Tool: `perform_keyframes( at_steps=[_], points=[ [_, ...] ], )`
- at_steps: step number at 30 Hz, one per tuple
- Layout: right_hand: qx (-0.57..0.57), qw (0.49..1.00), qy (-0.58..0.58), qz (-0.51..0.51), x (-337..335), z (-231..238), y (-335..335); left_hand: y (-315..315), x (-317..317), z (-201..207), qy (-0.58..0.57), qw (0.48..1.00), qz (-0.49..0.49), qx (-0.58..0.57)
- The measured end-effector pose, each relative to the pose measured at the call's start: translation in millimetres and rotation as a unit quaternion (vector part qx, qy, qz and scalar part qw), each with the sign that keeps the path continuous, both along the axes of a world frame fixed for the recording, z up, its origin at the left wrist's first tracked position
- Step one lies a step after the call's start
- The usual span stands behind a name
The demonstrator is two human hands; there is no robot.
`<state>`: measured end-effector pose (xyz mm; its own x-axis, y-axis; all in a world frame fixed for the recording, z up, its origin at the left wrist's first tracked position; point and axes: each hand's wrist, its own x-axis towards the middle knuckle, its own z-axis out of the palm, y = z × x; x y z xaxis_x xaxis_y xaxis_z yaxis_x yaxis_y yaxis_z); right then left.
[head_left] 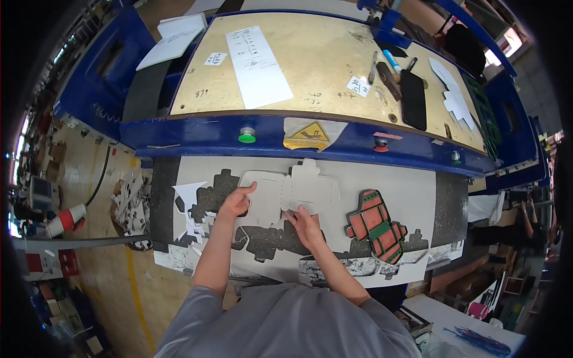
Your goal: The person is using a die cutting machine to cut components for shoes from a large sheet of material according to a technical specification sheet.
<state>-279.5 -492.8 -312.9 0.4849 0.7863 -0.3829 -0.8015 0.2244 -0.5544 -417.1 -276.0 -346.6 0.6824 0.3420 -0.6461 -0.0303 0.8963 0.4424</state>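
A light grey die-cut cardboard blank (266, 190) with perforated fold lines is spread between my two hands. At its left edge, my left hand (238, 200) is closed on the card, thumb on top. The lower edge of the right half is pinched by my right hand (305, 225), fingers partly under it. Beneath lies a large cardboard sheet (394, 179) with blank-shaped cutouts that show the dark speckled surface below. To the right, a cutting die (377, 225) with red and green padding rests on the sheet, apart from both hands.
Behind the sheet stands a blue press beam (209, 134) with a green button (246, 135) and a red button (381, 145). On its wooden top lie a paper strip (259, 68), a black phone (413, 100) and pens. Card scraps (192, 206) lie left; more waste (131, 203) is piled beyond.
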Motion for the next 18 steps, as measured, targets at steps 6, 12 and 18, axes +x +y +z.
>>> perform_keyframes(
  at_steps=[6,12,18],
  points=[
    [-0.094,0.985,0.101,-0.104,0.8,-8.8,-3.0,3.2,-29.0,-24.6,-0.131,0.989,0.037,-0.051],
    [-0.152,0.954,-0.127,-0.224,24.7,28.4,-65.3,-26.7,-10.4,9.0,0.151,0.969,0.119,0.154],
    [-0.249,0.867,-0.405,-0.148,57.6,105.9,-96.8,-76.5,11.2,98.0,0.144,0.667,-0.088,0.725]
  ],
)
